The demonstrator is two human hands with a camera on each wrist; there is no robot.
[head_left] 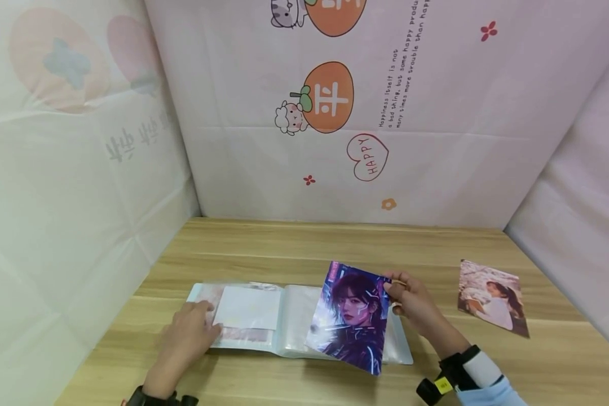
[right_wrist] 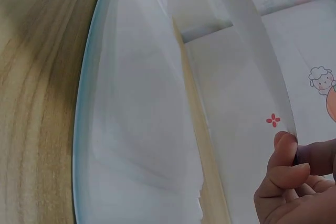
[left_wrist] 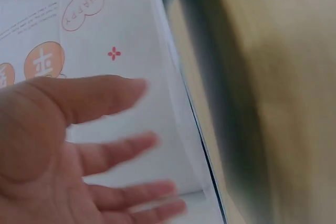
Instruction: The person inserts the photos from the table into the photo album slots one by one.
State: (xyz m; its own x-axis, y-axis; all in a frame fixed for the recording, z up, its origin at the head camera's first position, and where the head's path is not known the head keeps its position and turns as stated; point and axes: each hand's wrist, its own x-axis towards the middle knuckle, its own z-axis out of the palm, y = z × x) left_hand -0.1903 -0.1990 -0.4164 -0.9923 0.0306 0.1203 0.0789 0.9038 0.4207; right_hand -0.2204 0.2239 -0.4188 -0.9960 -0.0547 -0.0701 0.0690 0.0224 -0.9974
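A photo album (head_left: 295, 327) with clear sleeves and a pale blue edge lies spread on the table. My left hand (head_left: 190, 332) rests on its left page, beside a white card (head_left: 248, 307) there; in the left wrist view the fingers of that hand (left_wrist: 52, 140) are extended. Above the right page, my right hand (head_left: 411, 301) pinches a purple-blue picture card (head_left: 352, 321) of a dark-haired figure by its upper right corner. In the right wrist view, the card's pale back (right_wrist: 257, 45) is tilted over the album sleeve (right_wrist: 142, 103).
To the right on the wooden table (head_left: 284, 248) lies a pinkish photo (head_left: 492, 296) of a person in white. Printed cloth (head_left: 254, 169) stands behind the table, with white cloth at both sides.
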